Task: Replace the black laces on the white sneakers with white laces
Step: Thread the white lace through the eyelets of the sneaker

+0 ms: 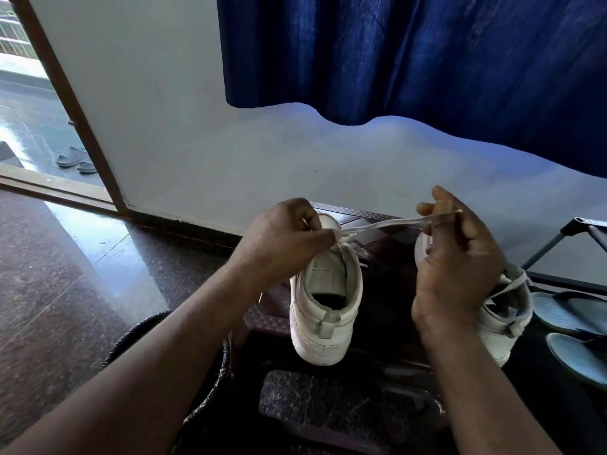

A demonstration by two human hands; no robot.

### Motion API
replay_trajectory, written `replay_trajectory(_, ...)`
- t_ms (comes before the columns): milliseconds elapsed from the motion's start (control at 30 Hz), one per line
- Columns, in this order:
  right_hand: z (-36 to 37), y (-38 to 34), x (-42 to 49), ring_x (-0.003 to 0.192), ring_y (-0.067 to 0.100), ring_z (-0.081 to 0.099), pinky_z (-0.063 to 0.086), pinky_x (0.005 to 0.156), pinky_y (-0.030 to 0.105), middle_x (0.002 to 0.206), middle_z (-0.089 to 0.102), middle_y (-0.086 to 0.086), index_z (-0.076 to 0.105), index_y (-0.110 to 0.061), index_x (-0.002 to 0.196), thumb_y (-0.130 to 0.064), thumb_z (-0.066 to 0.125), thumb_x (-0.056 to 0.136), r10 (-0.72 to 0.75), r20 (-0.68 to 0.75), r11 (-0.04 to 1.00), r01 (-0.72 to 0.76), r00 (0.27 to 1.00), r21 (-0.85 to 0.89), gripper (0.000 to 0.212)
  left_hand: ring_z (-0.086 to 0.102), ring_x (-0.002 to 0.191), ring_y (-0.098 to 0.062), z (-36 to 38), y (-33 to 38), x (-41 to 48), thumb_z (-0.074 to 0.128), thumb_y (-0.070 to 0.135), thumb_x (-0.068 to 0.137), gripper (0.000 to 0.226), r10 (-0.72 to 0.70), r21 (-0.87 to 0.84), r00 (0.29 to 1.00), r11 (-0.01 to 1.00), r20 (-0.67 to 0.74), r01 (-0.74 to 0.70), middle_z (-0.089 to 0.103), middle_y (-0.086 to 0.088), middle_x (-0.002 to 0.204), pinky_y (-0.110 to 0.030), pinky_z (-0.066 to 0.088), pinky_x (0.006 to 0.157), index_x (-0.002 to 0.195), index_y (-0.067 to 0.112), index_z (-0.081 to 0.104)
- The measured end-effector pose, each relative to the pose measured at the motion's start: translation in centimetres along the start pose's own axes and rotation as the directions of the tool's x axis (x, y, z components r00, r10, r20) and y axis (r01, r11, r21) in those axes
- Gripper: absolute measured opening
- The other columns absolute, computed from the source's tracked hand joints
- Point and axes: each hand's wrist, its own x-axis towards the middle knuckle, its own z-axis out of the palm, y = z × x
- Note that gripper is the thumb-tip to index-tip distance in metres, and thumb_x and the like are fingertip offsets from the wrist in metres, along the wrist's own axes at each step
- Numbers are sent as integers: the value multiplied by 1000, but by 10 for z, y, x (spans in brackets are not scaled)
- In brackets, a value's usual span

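By a grey wall (230,142), over a dark stool (269,310). Pinching a white lace (384,224) taut between left hand (289,238), at the tongue of the left sneaker (325,326), and right hand (460,257), before the right sneaker (502,323). Probably near done: no black laces visible, final threading left.

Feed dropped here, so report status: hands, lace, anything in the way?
Left hand pinches white lace at sneaker. Right hand pinches its end, taut. Second sneaker behind right hand.
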Motion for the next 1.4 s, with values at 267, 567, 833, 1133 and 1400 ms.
replay_trajectory(267,26,4,-35,90,7,67,55,85,37,94,78,-15,82,-23,93,-31,70,90,-114,597,874,366,794,-319,15,63,71,-14,-10,-1,-22,69,48,74,22,13,297,999,955,-42,0,67,5,71,-28,44,60,75,27,63)
replay_trajectory(567,22,-1,-32,88,11,70,56,84,35,95,79,-14,83,-23,96,-31,73,92,-133,577,800,431,806,-418,13,63,60,-10,-16,-4,-21,76,32,74,12,-115,106,992,987,-59,121,66,5,59,-22,48,51,68,22,74)
replay_trajectory(833,30,-11,-37,72,-1,70,55,73,25,73,74,-14,70,-27,88,-33,89,80,44,430,896,155,902,-416,21,74,68,-24,-20,-13,-15,79,27,74,5,-194,-175,977,962,90,207,76,-11,73,-51,65,76,74,23,81)
replay_trajectory(1133,28,-17,-36,75,-4,65,45,62,8,70,71,-17,76,-32,80,-25,84,82,36,567,787,326,823,-524,12,62,65,-20,-21,-12,-17,76,40,63,21,-202,-237,971,945,129,228,75,-18,82,-55,61,77,75,24,82)
replay_trajectory(1400,31,-23,-39,75,-9,65,43,66,3,78,69,-31,65,-43,70,-13,85,81,37,598,862,277,801,-425,37,69,71,-19,-21,-17,-16,86,34,78,9,-171,-256,973,944,156,207,78,-8,79,-57,63,82,77,26,83)
